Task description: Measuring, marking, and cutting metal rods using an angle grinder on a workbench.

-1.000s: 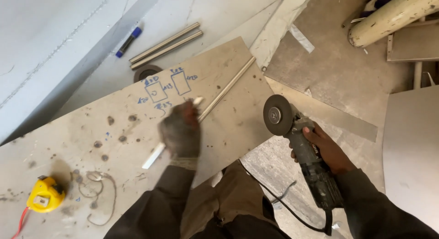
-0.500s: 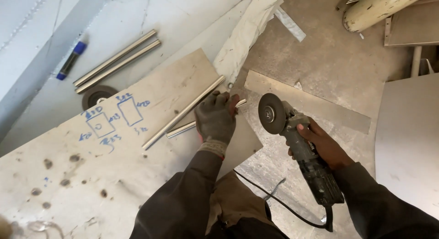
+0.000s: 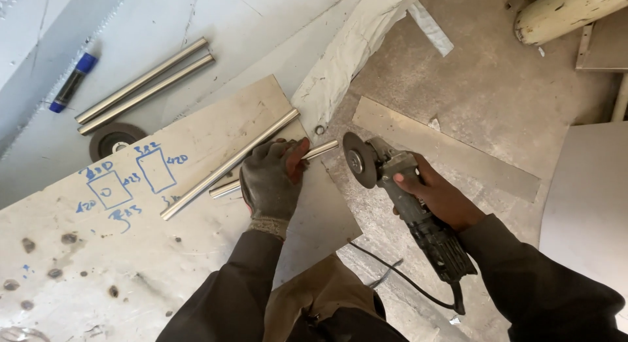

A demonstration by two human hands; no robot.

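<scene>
Gloved left hand (image 3: 269, 180) clamps down on a short steel rod (image 3: 320, 150) lying on the scribbled board (image 3: 131, 250), its end past the board edge, just beside the disc of the angle grinder (image 3: 399, 198) gripped in the bare right hand (image 3: 437, 197).

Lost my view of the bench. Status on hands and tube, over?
Left hand gloved, pinning short steel tube on board. Right hand bare, gripping angle grinder; disc beside tube end. Longer tube lies alongside.
</scene>
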